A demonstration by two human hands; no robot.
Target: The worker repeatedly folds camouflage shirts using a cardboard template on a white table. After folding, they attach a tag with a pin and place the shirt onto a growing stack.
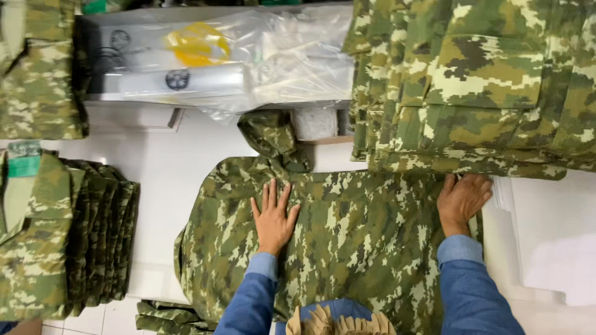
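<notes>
Head view shows the left hand pressed flat, fingers spread, gripping nothing, on a camouflage garment lying across the white table. Her right hand rests open at the garment's far edge (just under a tall stack of folded camouflage clothing).

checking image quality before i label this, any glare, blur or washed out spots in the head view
Head view: glare streaks on the clear crinkled plastic wrap at top; the white tabletop is overexposed, nearly featureless, brightest at lower right; the flat camouflage fabric garment and both hands, left hand and right hand, look sharp; soft shadows only; edges bend slightly, as with a wide lens.
</notes>
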